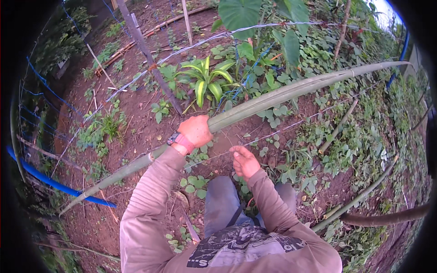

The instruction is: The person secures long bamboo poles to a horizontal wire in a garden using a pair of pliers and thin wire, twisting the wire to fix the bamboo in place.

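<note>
A long green bamboo pole (277, 94) runs slantwise across the view, from the lower left to the upper right. My left hand (195, 131), with a watch and a pinkish band at its wrist, is closed around it from above. Below the pole and to the right, my right hand (244, 163) is closed in a pinch. A thin wire shows faintly at its fingertips; how far it reaches is hard to make out. A strand of fence wire (276, 133) stretches past these fingers, roughly along the pole.
Beyond the pole, a barbed wire strand (191, 46) passes a wooden stake (154, 73). A yellow-striped plant (207, 81) grows behind. Blue pipe (54, 181) lies at left. Cut bamboo pieces (359, 200) and a dark pole (387, 218) lie among vines at right.
</note>
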Motion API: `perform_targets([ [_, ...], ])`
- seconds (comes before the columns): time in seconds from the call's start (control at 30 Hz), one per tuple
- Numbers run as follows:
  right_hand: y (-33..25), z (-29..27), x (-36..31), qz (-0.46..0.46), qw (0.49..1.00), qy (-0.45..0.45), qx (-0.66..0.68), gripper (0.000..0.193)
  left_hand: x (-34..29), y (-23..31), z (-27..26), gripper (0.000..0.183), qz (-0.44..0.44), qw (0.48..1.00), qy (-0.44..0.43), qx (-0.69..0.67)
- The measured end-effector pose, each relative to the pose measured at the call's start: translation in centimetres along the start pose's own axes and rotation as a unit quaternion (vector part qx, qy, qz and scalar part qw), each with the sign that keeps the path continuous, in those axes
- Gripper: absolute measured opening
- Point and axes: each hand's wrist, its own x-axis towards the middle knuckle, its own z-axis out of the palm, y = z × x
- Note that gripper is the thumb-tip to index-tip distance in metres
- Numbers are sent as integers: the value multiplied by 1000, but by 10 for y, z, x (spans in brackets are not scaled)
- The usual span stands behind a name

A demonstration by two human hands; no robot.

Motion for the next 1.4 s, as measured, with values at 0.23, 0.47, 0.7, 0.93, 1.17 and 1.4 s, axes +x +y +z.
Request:
perform_targets([
  [0.23, 1, -5, -3, -4, 997, 11, 73, 16, -2, 18, -10, 68, 9, 999, -22, -43],
  [0.47, -7, 13, 26, -106, 992, 14, -66, 19, 1, 0, -4, 84, 37, 991, -26, -124],
  [0.7, -2, 19, 44, -115, 988, 13, -99, 18, 4, -7, 0, 76, 61, 968, -58, -237],
  [0.93, -2, 15, 19, -41, 995, -5, -93, 16, 3, -4, 3, 68, 42, 982, -27, -183],
  [1.17, -57, 46, -31, -82, 959, -47, -266, 20, -12, 3, -7, 63, 43, 993, -5, -107],
  [1.4, -85, 66, -28, -48, 976, -61, -206, 26, -9, 8, 0, 51, 59, 995, 49, -64],
])
